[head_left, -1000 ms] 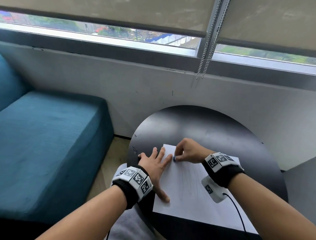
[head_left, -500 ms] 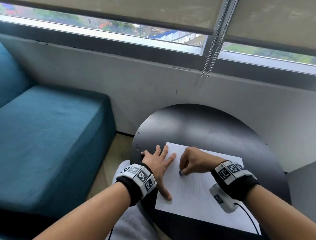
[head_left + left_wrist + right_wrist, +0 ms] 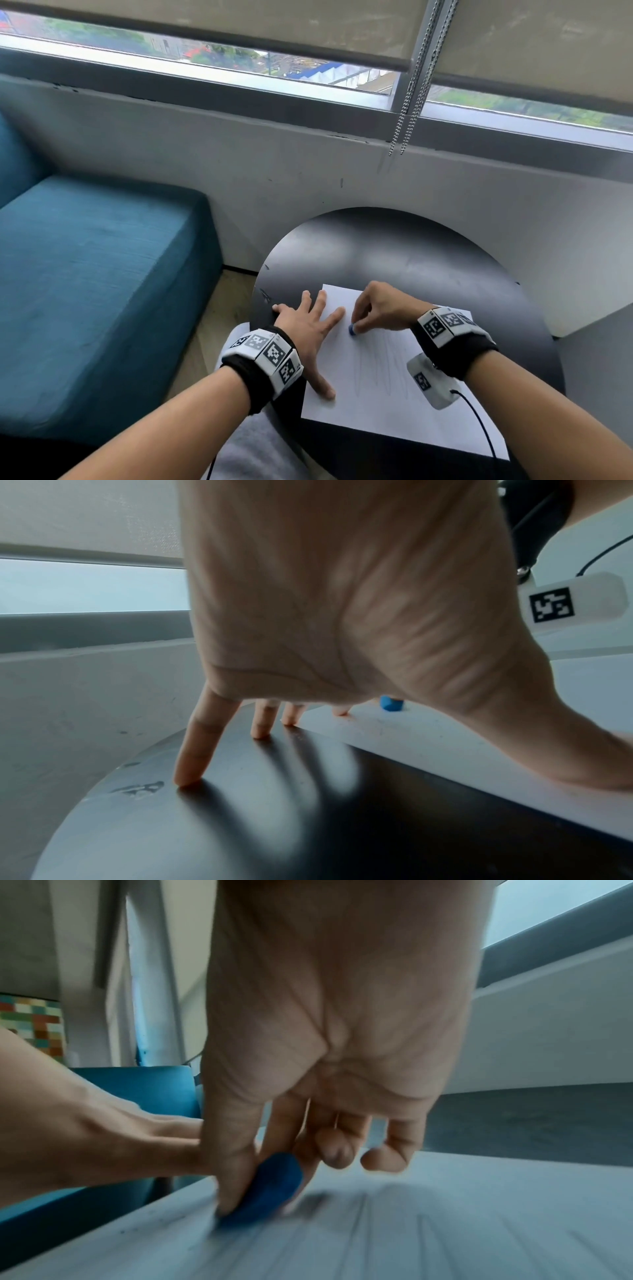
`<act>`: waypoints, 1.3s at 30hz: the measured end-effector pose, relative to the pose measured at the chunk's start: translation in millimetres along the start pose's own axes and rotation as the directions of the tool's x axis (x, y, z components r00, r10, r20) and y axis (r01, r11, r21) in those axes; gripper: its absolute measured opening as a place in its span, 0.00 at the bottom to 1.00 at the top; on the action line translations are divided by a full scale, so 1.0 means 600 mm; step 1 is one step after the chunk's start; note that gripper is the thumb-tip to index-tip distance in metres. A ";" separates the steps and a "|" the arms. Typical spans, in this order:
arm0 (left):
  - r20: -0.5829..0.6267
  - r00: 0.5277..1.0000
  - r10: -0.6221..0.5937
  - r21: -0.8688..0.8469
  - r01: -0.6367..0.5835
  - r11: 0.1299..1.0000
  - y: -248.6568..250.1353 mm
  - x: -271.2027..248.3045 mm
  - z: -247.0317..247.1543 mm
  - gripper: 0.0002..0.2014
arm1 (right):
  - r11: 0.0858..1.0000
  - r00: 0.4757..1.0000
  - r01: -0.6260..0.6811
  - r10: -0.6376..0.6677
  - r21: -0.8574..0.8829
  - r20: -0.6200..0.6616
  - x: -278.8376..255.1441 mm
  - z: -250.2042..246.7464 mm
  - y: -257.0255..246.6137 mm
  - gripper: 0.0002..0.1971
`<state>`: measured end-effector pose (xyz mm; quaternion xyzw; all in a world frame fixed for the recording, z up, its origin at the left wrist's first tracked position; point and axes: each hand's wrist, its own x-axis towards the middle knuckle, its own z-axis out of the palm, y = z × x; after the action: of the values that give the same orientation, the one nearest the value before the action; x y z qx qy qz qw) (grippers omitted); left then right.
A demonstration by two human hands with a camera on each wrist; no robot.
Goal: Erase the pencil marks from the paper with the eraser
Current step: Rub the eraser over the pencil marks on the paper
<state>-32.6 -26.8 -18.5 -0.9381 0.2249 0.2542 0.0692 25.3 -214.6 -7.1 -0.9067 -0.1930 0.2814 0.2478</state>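
Observation:
A white sheet of paper with faint pencil strokes lies on the round black table. My right hand pinches a small blue eraser between thumb and fingers and presses it on the sheet's upper left part. In the right wrist view the eraser rubs the paper beside grey strokes. My left hand lies flat with spread fingers over the sheet's left edge, thumb on the paper. The left wrist view shows its fingertips on the table and the eraser beyond.
A teal sofa stands left of the table. A grey wall and window with blind chains run behind it. A cable from my right wrist crosses the paper's near right part. My grey-clad knee sits under the table's near edge.
My right hand slid the eraser back along the paper, then held near the same spot beside my left forefinger. The left hand stayed flat on the sheet's edge.

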 end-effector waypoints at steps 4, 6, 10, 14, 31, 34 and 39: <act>0.012 1.000 -0.002 0.010 0.002 1.000 0.002 -0.001 -0.001 0.72 | 0.999 1.000 0.004 -0.004 0.042 -0.005 -0.009 0.016 0.000 0.02; 0.020 1.000 -0.004 0.008 0.004 1.000 0.002 -0.001 -0.002 0.72 | 1.000 0.987 -0.006 0.005 0.004 0.163 -0.015 0.018 -0.012 0.02; 0.004 1.000 -0.001 -0.005 0.001 1.000 0.000 -0.001 -0.001 0.71 | 1.000 0.999 0.003 -0.002 0.022 -0.041 -0.001 0.006 -0.003 0.02; 0.016 1.000 -0.002 -0.002 0.002 1.000 0.001 -0.001 0.000 0.72 | 1.000 0.997 -0.001 -0.001 0.022 0.076 -0.017 0.020 -0.010 0.01; -0.017 1.000 0.011 0.010 -0.011 1.000 0.000 -0.001 0.003 0.72 | 0.999 0.988 -0.022 0.016 -0.038 -0.153 0.029 -0.022 -0.002 0.04; -0.016 1.000 0.010 0.011 -0.010 1.000 0.000 0.001 0.005 0.72 | 1.000 0.997 -0.025 0.024 -0.014 -0.067 0.021 -0.011 -0.006 0.03; -0.017 1.000 0.010 0.013 -0.010 1.000 -0.002 0.001 0.004 0.73 | 0.999 0.998 -0.031 0.033 -0.031 0.057 0.018 -0.017 -0.009 0.03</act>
<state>-32.7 -25.4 -21.2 -0.9386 0.2317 0.2451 0.0721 38.6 -208.2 -1.4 -0.9048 -0.1897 0.3084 0.2241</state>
